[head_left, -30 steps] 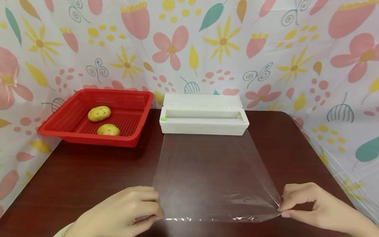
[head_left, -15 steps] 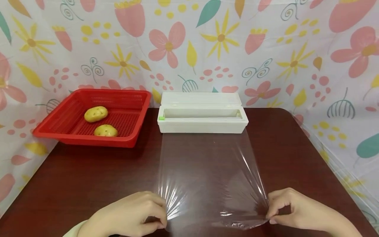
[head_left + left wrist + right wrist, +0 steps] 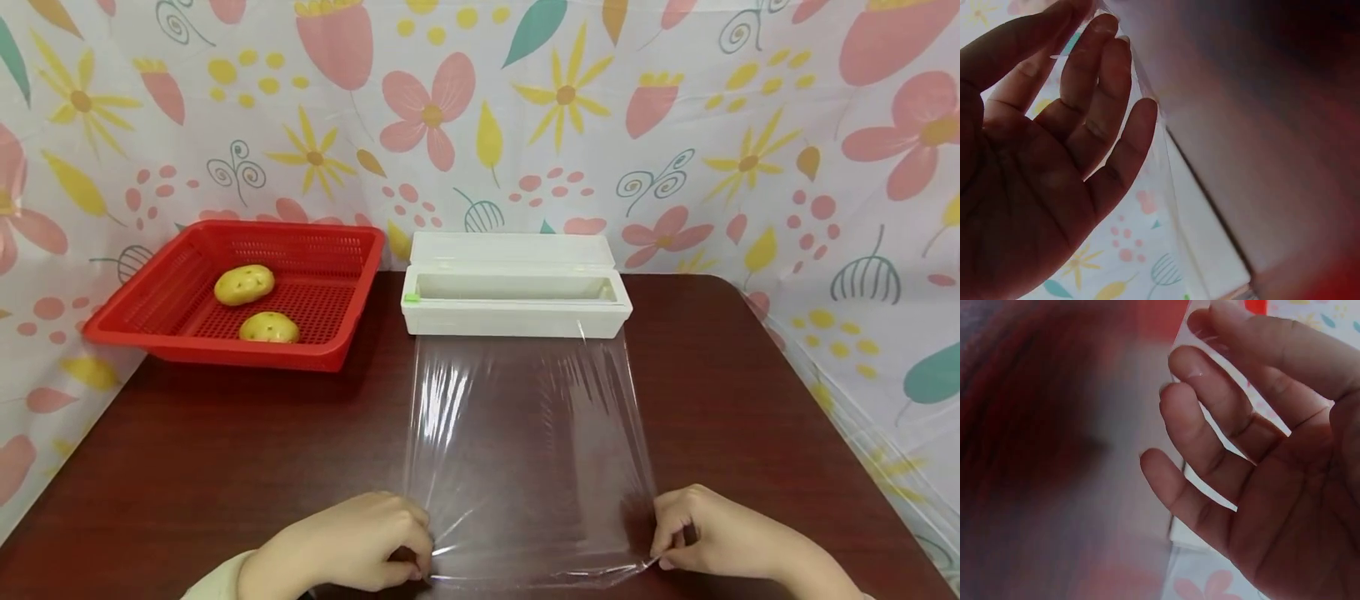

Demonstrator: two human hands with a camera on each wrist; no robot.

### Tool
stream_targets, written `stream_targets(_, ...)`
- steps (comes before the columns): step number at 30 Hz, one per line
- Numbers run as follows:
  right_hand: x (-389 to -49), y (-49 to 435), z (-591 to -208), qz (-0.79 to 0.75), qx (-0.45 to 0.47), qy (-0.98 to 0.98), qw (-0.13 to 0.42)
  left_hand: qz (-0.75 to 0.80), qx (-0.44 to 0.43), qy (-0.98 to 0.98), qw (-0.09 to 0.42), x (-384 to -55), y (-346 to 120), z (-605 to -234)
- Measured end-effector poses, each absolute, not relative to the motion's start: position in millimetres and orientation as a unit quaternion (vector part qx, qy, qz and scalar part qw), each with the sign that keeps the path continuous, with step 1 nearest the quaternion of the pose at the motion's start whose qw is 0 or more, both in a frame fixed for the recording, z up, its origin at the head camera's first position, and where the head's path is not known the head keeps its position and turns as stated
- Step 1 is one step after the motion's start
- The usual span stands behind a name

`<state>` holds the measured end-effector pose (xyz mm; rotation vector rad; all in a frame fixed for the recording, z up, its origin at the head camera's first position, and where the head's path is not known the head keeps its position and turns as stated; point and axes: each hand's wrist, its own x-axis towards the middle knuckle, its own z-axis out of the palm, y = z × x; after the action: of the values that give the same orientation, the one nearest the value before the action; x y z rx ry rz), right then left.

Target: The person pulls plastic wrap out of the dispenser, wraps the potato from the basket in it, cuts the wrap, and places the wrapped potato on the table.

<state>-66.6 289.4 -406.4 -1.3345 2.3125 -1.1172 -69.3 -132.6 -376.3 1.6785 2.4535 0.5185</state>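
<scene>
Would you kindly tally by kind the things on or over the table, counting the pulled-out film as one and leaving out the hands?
Red basket: 1
Potatoes: 2
White box, lid open: 1
Clear film sheet: 1
Total: 5

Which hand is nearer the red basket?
Left: the left hand is on the near side of the red basket, slightly right; the right hand is farther right, across the film.

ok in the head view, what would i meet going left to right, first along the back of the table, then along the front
Back: red basket with two potatoes in it, white box. Front: pale sleeve, left hand, clear film, right hand.
</scene>
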Motion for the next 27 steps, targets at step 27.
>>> stream_targets(27,-55.9,290.2,-415.3,-0.31,-0.422,0.846,0.099,0.171,0.494,0.844,0.12,-73.5,-129.5,-398.8)
